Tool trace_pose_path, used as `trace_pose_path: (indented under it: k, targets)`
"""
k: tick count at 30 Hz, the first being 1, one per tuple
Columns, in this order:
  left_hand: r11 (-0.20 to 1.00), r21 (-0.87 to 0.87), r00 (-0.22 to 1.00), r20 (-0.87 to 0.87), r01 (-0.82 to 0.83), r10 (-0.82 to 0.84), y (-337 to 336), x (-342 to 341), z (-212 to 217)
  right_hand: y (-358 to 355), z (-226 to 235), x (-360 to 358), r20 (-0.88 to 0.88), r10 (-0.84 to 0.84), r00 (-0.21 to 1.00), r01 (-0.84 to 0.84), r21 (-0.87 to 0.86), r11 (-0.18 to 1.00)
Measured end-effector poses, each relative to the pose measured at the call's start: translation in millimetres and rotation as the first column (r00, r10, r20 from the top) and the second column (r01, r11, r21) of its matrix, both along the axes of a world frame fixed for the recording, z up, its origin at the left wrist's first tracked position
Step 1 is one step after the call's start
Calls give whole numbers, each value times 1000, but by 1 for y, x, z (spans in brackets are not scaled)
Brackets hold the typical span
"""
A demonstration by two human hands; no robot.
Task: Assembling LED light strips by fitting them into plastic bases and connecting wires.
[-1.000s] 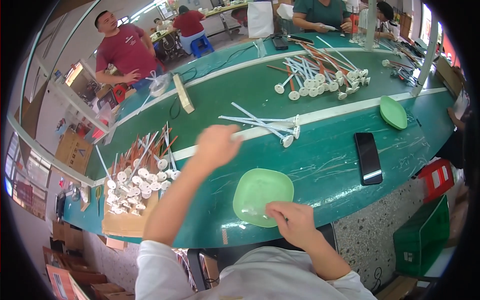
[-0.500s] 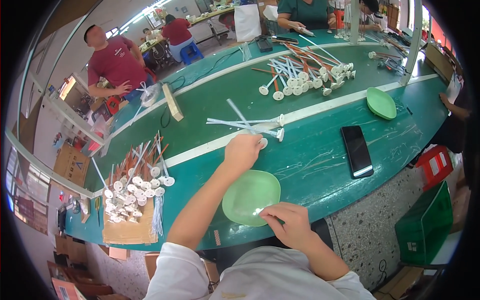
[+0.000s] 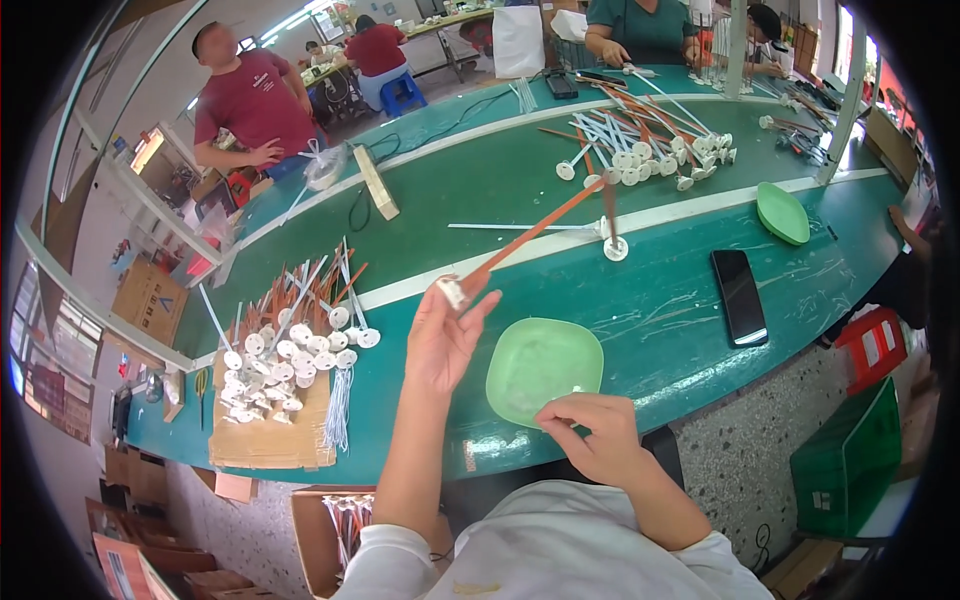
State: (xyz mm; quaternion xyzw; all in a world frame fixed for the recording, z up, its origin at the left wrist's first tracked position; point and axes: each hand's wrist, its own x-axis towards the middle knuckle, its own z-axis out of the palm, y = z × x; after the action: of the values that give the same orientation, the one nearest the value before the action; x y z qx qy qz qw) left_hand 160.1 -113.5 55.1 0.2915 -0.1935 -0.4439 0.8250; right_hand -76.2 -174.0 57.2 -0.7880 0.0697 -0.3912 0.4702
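My left hand (image 3: pixel 443 345) is raised over the table, its fingers closed on the white round end of a rust-brown stick (image 3: pixel 545 222) that slants up and away to the right. Behind it, a white disc with a brown stem (image 3: pixel 615 248) and a pale stick with a white end (image 3: pixel 525 227) rest by the white strip of the table. A shallow green dish (image 3: pixel 510 340) lies before me. At its near rim my right hand (image 3: pixel 600 430) is closed, fingertips pinched together; whatever they hold is hidden. Small white bits (image 3: pixel 577 390) show just beyond its fingers.
Disc-ended sticks (image 3: pixel 285 365) are heaped on cardboard (image 3: pixel 270 448) at left; another heap (image 3: pixel 640 150) lies at the far side. A black phone (image 3: pixel 738 298) and second green dish (image 3: pixel 782 213) are right. A wooden block (image 3: pixel 375 182) lies far left. Several people are beyond.
My left hand has drawn back to the left from the sticks and turned palm up, now with a brown stick. The right hand stays pinched at the dish. The view has shifted slightly.
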Motion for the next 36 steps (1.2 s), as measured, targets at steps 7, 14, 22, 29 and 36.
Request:
trace_pose_path:
  k: [7,14,22,29,36]
  targets:
    - [924,-326,973,-175,-201,150,54,-1,3,-51,-1,-26,-6,-332,943,314,-307,898]
    - [973,-153,960,191,-175,203,51,-30,17,-141,-47,-49,-198,-558,806,567,-16,824]
    - [994,-56,919,379,-90,105,54,-51,4,-144,-62,-50,-202,-549,811,561,1,828]
    - [995,-89,799,595,-47,91,50,-59,12,-143,-62,-52,-232,-537,811,554,15,832]
    - [988,74,678,734,-139,40,52,-71,26,-91,-34,-39,-52,-574,817,576,18,817]
